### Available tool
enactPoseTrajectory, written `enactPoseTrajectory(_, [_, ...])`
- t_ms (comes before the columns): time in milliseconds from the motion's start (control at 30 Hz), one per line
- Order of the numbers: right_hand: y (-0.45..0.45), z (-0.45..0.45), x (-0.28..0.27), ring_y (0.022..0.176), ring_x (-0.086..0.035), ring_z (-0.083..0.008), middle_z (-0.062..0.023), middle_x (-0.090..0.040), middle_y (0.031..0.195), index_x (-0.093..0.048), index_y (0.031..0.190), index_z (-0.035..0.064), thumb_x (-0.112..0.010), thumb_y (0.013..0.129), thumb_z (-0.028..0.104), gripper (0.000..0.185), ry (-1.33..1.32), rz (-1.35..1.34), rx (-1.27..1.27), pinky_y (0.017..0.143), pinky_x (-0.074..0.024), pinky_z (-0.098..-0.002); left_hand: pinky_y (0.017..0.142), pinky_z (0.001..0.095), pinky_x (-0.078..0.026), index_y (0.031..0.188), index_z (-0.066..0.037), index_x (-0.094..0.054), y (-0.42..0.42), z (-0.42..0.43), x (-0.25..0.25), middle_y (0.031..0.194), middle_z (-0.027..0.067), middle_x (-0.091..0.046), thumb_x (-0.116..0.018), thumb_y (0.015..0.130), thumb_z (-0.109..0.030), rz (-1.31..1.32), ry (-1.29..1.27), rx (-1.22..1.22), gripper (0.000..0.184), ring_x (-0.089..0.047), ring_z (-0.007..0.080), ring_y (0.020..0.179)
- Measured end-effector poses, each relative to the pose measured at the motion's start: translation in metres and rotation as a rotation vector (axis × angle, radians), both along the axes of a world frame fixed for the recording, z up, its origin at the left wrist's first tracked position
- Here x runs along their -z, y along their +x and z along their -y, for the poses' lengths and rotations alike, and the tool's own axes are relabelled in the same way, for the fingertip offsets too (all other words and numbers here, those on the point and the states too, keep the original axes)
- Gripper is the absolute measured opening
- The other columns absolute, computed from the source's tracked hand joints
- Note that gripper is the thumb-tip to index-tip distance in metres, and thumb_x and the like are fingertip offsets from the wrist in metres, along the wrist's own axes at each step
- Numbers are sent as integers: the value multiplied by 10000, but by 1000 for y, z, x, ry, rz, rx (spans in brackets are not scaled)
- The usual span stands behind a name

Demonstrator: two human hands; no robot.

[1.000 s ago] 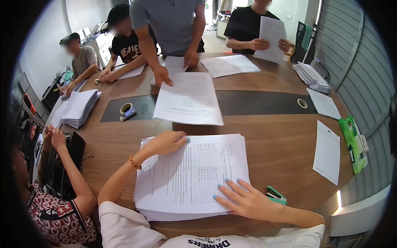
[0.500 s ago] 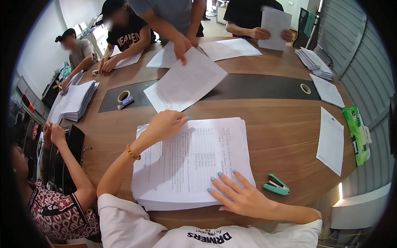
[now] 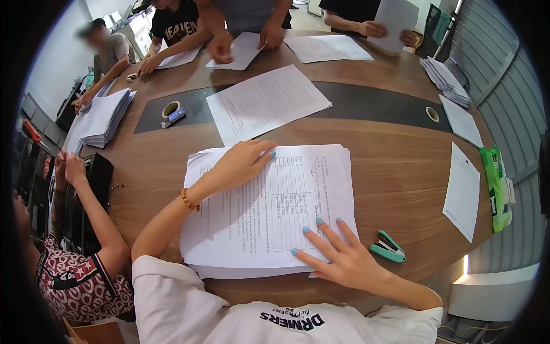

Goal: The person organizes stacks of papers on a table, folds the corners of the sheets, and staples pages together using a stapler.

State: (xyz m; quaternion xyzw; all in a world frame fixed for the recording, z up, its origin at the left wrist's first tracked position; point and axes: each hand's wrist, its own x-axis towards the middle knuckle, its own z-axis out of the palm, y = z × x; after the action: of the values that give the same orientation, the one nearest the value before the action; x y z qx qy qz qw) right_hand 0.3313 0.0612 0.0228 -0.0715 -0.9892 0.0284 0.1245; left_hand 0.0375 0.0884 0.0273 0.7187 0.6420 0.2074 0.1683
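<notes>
A thick stack of printed paper (image 3: 240, 229) lies in front of me on the table, its top sheet bearing text and a table grid. My left hand (image 3: 243, 163) rests near the stack's far edge, fingers stretched to the right, holding nothing that I can see. On the stack's near right corner, my right hand (image 3: 341, 255) lies flat with its fingers spread. Just beyond the stack, a loose printed sheet (image 3: 266, 103) lies at an angle across the dark strip of the table. To the right of my right hand sits a green stapler (image 3: 388, 246).
A tape roll (image 3: 171, 109) and a small blue-and-white box (image 3: 173, 118) lie on the dark strip; another tape roll (image 3: 432, 114) is at right. A paper pile (image 3: 103, 117), a single sheet (image 3: 462, 192) and a green packet (image 3: 495, 189) line the edges. Several people surround the table.
The sheet that a person across the table was holding now lies on the table, and that person's hands have drawn back to another sheet. My hands stay on the stack; the view has shifted slightly.
</notes>
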Motion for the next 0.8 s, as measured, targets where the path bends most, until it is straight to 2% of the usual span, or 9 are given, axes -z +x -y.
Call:
enactPoseTrajectory(133, [-5, 9, 0, 1145, -451, -323, -124, -461, 1260, -475, 1241, 225, -615, 736, 411, 556, -17, 9, 20, 911, -372, -503, 828, 363, -407, 1112, -12, -527, -4, 1, 2, 1009, 166, -582, -426, 883, -123, -6, -4, 53, 274, -543, 298, 926])
enactPoseTrajectory(200, [-5, 12, 1, 1141, -455, -319, -124, -455, 1268, -472, 1244, 224, -628, 718, 423, 584, -6, 3, 34, 918, -365, -506, 818, 370, -420, 1050, 15, -554, -2, 3, 6, 975, 179, -601, -434, 884, -142, -16, 153, 57, 258, -558, 304, 903])
enactPoseTrajectory(333, [-4, 11, 4, 1123, -472, -317, -122, -462, 1265, -475, 1242, 225, -637, 705, 430, 598, 17, -12, 42, 925, -357, -508, 820, 373, -413, 1057, 16, -549, 0, 4, 3, 976, 179, -599, -436, 882, -141, -11, 146, 29, 261, -552, 307, 908])
enactPoseTrajectory(433, [-3, 14, 4, 1108, -487, -312, -123, -474, 1253, -479, 1239, 219, -609, 740, 386, 542, 24, -86, 71, 918, -360, -515, 813, 377, -415, 1059, 19, -550, 1, 2, -6, 969, 176, -602, -441, 879, -150, 35, 58, 20, 269, -553, 312, 897])
enactPoseTrajectory(533, [-7, 14, 1, 1067, -508, -313, -109, -507, 1201, -524, 1175, 264, -610, 735, 353, 457, 68, -97, 76, 898, -377, -499, 808, 378, -418, 1061, 21, -551, 0, 1, -8, 967, 177, -605, -449, 875, -156, -7, -8, 1, 277, -558, 316, 880])
enactPoseTrajectory(600, [-9, 12, 4, 1017, -540, -318, -116, -540, 1147, -538, 1166, 254, -554, 781, 237, 386, 198, -84, 116, 865, -407, -489, 804, 379, -421, 1053, 24, -557, 1, 2, -8, 959, 184, -609, -448, 873, -156, -46, -23, -15, 277, -563, 317, 876])
enactPoseTrajectory(700, [-9, 8, 2, 986, -556, -324, -122, -563, 1100, -551, 1156, 242, -509, 798, 162, 368, 151, -101, 136, 838, -427, -479, 822, 339, -418, 1077, -5, -563, 1, 8, -13, 1013, 161, -599, -448, 874, -138, -102, -125, -53, 269, -559, 276, 917])
enactPoseTrajectory(800, [-7, 7, -2, 978, -560, -321, -119, -572, 1086, -565, 1142, 237, -521, 793, 177, 357, 159, -85, 107, 828, -433, -478, 811, 346, -425, 1063, 6, -569, 3, 13, -19, 990, 171, -608, -453, 872, -143, -97, -129, -68, 268, -568, 288, 909])
